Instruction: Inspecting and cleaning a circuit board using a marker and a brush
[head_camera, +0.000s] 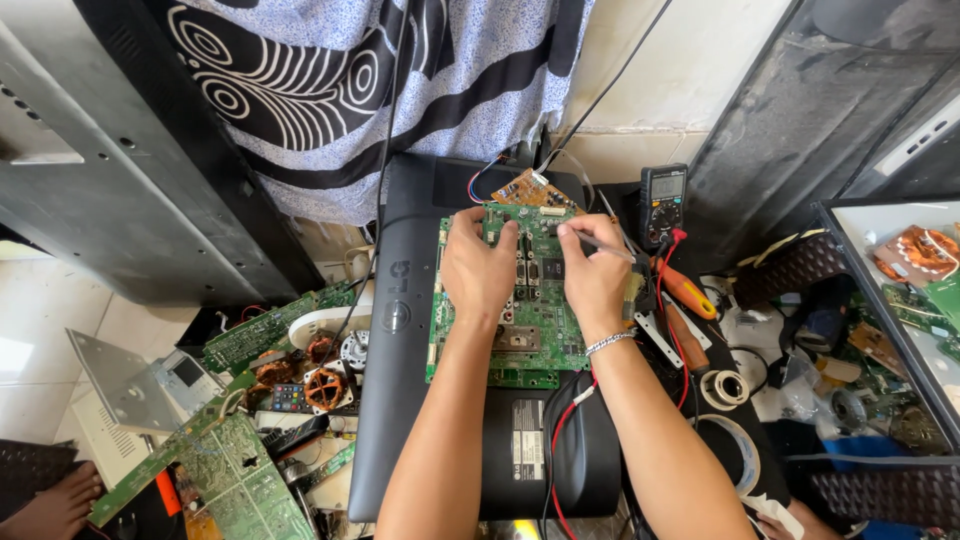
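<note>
Green circuit board (530, 330) atop a black monitor back (400, 400): probing step in hand. Left hand (478, 270) presses flat on the board, fingers loose; right hand (595, 275) pinches a slim probe (600, 243). Next move likely calls for a steady tip on one contact.

Tight room around the circuit board, hemmed in on most sides

Both hands cover the green circuit board (535, 330). At 3 o'clock screwdrivers (685, 290), red wires (672, 330) and tape rolls (722, 388) crowd in; at 1 o'clock stands a multimeter (662, 203); at 9 o'clock loose boards (262, 335) pile up. The dark monitor back (400, 420) at 7 o'clock lies bare.
</note>
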